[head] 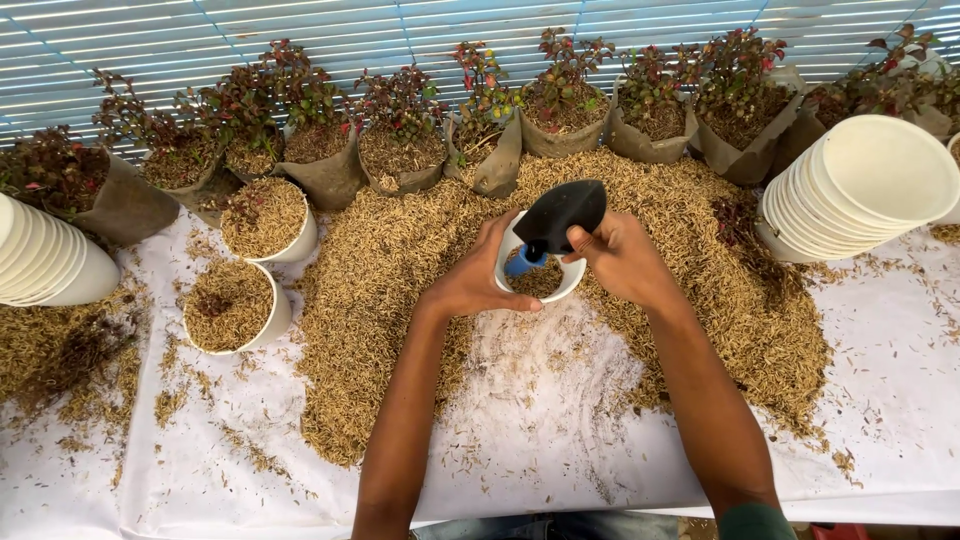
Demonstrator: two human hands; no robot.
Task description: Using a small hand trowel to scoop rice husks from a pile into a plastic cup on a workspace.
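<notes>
A white pot [572, 281] sits in the middle of a heap of dry husk [400, 260] on the white sheet. My left hand [480, 275] wraps around the pot's left side and holds it. My right hand [620, 258] grips a black scoop with a blue handle [557, 217], tipped over the pot's mouth. The pot holds some husk inside, partly hidden by the scoop and my fingers.
Two husk-filled white pots [232, 305] [268, 218] stand at left. Stacks of white pots lie on their sides at far left [45, 262] and right [855, 190]. A row of red-leaved seedlings in brown bags [400, 130] lines the back. The white sheet [540, 420] covers the table.
</notes>
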